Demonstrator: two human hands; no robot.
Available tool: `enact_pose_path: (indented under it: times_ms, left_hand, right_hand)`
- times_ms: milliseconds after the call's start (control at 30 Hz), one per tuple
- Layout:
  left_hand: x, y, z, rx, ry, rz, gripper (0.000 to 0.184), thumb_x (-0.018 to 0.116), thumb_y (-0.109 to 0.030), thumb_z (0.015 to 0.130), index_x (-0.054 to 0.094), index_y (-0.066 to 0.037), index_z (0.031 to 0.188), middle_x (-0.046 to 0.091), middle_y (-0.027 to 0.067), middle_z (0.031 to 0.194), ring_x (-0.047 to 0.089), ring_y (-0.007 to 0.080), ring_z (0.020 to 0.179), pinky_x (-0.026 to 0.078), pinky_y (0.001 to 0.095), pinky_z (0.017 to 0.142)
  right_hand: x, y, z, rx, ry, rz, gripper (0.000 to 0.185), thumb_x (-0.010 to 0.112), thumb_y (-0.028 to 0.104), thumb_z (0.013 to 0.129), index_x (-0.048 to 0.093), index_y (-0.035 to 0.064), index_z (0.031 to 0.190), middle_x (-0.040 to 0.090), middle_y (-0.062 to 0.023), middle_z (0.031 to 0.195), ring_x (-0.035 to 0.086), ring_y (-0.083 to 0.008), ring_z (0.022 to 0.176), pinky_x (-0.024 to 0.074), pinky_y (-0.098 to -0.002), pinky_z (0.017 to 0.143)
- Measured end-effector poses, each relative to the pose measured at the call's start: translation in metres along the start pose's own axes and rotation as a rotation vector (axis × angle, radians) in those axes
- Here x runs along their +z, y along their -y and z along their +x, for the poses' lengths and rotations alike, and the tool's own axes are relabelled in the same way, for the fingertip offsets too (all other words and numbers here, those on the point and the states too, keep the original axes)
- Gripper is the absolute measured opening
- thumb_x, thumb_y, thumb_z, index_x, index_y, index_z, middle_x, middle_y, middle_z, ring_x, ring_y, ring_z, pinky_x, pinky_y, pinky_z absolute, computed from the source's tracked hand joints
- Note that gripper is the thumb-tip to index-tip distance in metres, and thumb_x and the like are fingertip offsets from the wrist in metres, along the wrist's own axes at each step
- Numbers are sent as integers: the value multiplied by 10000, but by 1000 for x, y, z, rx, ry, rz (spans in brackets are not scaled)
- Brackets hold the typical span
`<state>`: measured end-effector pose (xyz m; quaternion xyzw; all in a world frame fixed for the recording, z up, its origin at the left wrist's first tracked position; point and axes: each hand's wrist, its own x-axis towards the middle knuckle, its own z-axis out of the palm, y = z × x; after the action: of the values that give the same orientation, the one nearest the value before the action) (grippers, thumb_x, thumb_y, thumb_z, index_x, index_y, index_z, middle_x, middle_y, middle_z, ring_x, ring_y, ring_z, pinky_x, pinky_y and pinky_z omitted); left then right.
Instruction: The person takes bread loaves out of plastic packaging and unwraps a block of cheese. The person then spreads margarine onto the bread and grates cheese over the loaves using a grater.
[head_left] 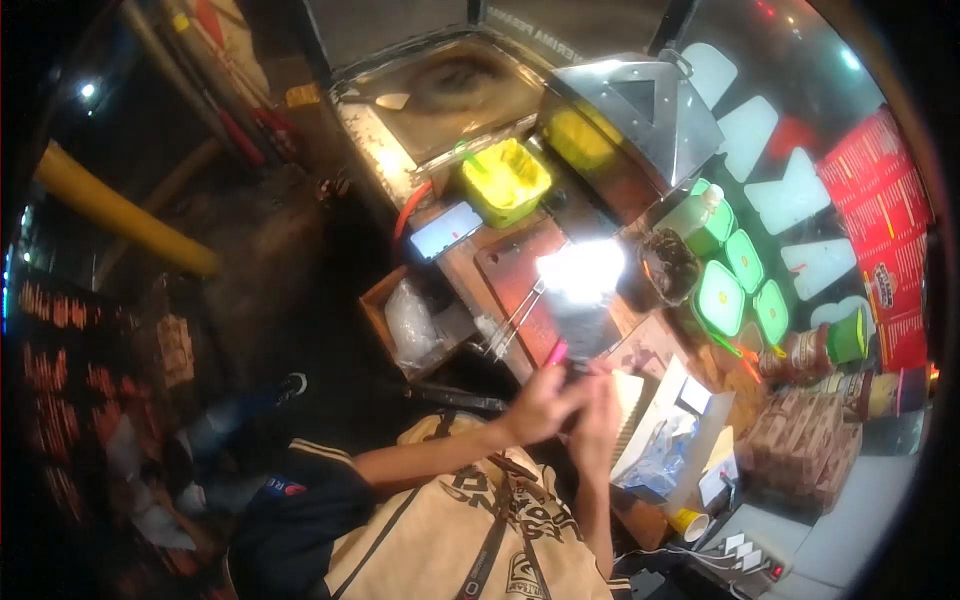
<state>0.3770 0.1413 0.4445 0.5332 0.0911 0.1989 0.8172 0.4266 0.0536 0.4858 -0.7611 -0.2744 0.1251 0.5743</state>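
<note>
My left hand (542, 404) and my right hand (596, 412) meet in front of my chest, fingers bent and touching or nearly so. A short pink stick-like thing (556, 352) pokes up by the left fingers. Just beyond the fingertips rises a grey, flat-looking thing (582, 325), its upper end lost in white glare. What exactly each hand grips is hidden by the fingers. Metal tongs (516, 320) lie on the reddish-brown board (497, 262) ahead. Near my right hand is an open white carton (655, 425) with bluish plastic inside.
A flat griddle (450, 85) bears a spatula (392, 101). Around the counter are a yellow tub (507, 182), phone (445, 232), green-lidded containers (720, 298), jars (812, 350) and stacked patterned boxes (805, 450). An open drawer (378, 318) juts out left; a power strip (745, 558) lies lower right.
</note>
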Motion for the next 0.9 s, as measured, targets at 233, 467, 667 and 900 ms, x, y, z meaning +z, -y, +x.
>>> enact_pose_path:
  times_ms: [233,467,667,900]
  left_hand:
    - [-212,-81,23,-59,-512,29,197,508,-237,983,475,-44,999,563,83,846,619,189,631,532,342,600]
    - [-411,-59,147,-289,-483,216,189,585,-259,941,538,-86,1003,546,22,779,591,167,644,548,343,587]
    - [-471,2,236,-451,-495,124,196,524,-220,966,580,-96,825,548,8,714,515,137,627,486,311,598]
    - [-555,27,234,15,-542,1010,262,593,-176,921,607,39,1071,639,119,1042,611,197,962,475,289,847]
  right_hand:
    - [-43,2,1,323,100,-272,191,610,97,899,633,-49,1020,690,-125,856,635,-136,738,511,-266,616]
    - [-140,-26,-44,527,-301,-340,183,590,124,914,629,-19,1023,679,-76,834,640,-122,749,510,-251,573]
    - [-174,-47,-75,567,-484,-311,202,605,157,917,630,-7,1033,680,-65,849,647,-119,748,496,-234,597]
    - [-184,-95,-84,456,-634,-373,169,654,102,847,664,-29,952,689,-96,759,640,-126,650,509,-265,598]
